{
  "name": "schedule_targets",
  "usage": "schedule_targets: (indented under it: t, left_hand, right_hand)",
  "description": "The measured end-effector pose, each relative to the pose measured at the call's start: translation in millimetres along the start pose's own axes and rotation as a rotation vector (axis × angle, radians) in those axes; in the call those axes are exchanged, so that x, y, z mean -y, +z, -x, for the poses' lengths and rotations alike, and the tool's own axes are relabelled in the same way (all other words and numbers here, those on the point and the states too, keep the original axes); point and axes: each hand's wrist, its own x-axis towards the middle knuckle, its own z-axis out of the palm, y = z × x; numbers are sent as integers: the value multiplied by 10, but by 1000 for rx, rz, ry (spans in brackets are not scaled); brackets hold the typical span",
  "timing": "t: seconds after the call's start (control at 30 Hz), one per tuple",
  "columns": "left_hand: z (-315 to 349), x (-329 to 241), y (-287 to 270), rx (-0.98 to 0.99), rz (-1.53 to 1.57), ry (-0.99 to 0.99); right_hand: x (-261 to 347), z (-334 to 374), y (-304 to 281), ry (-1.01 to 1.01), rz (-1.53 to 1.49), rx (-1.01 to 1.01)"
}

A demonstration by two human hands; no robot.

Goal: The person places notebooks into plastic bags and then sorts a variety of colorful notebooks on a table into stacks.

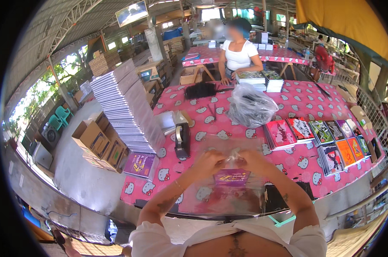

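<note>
- Left hand and right hand: fingertips drawn together, pinching clear plastic.
- Purple book: right of the tape dispenser, nearer the wearer.
- Sound technique: keep both pinches level, the plastic evenly taut, the book flat.

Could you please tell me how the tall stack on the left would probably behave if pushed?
The tall stack might tip if pushed near the top, as it stands far taller than wide. Its layers could slide apart, since they appear simply piled. Lifted whole, it would probably feel heavy, judging by its many layers.
</note>
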Motion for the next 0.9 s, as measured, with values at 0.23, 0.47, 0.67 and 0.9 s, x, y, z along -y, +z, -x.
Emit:
schedule_targets:
  t: [0.23,0.47,0.67,0.9]
  left_hand:
    - [-251,-281,198,13,-327,-289]
    - [-208,316,268,-212,-522,-6]
    - [-563,885,243,402,712,-211]
    - [-239,1503,412,-383,744,-468]
  right_hand:
    - [-212,-162,8,88,126,86]
    - [-501,-160,-33,209,-490,180]
    - [-782,-237,138,270,-819,181]
    - [-493,-212,122,324,-739,58]
